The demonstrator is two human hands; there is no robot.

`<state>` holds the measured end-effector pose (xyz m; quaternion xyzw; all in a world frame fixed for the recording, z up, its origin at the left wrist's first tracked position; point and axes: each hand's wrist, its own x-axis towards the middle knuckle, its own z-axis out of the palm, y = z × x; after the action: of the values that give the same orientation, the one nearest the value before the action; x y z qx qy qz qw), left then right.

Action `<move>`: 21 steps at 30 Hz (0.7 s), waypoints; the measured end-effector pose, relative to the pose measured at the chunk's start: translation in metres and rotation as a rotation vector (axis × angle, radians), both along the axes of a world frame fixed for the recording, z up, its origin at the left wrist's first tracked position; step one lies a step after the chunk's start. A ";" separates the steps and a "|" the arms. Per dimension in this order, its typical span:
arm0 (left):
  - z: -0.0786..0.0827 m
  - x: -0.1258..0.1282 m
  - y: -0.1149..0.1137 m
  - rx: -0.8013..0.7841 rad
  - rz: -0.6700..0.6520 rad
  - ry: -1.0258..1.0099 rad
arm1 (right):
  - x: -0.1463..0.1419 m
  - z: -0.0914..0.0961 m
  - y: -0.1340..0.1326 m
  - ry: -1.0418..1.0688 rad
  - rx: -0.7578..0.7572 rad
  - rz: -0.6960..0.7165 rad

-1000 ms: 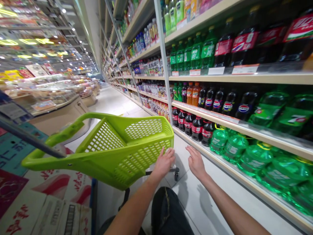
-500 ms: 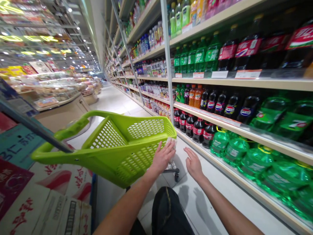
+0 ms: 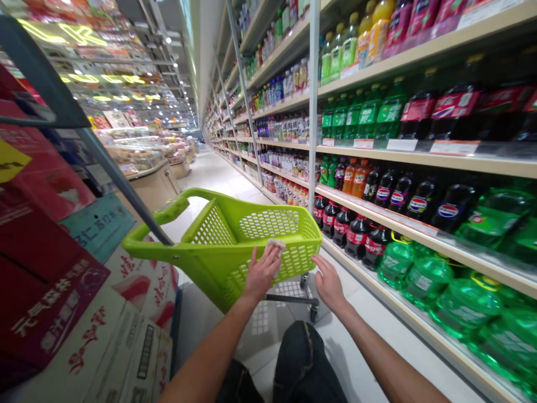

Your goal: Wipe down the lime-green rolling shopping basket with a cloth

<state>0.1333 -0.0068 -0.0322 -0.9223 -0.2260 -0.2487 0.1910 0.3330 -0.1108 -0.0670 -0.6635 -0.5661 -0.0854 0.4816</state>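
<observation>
A bright green plastic shopping cart (image 3: pixel 201 263) with lattice sides stands in front of me. My left hand (image 3: pixel 260 274) presses a crumpled white cloth (image 3: pixel 276 244) against the near side of the basket, just below the rim. Part of the cloth is covered by the fingers. Beside the basket's front corner is my right hand (image 3: pixel 329 284), its fingers stretched toward the green plastic. Those fingertips are at the corner's edge; whether they touch it I cannot tell. The right hand holds nothing.
Shelves of soda bottles (image 3: pixel 386 115) line the right, with large green bottles (image 3: pixel 432 280) at the bottom. Stacked drink cartons (image 3: pixel 100 336) and a grey metal bar (image 3: pixel 121 184) are on the left. My knee (image 3: pixel 308 358) is below. The tiled aisle (image 3: pixel 210 170) runs ahead.
My left hand has slid the cloth along the basket's side, away from the front corner toward the handle. My right hand has come closer to that corner. The view has shifted left.
</observation>
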 end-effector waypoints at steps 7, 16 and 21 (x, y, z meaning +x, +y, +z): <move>-0.009 -0.036 -0.003 0.013 -0.011 0.045 | -0.014 0.009 0.007 -0.034 0.008 0.051; -0.017 -0.071 0.003 0.039 0.038 0.084 | -0.032 0.015 0.010 -0.035 0.025 0.114; -0.001 -0.085 0.002 0.044 0.097 0.046 | -0.037 0.014 0.009 -0.049 0.011 0.131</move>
<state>0.0479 -0.0046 -0.0335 -0.9114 -0.2603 -0.2228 0.2281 0.2958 -0.1013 -0.0525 -0.6201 -0.6193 -0.0733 0.4759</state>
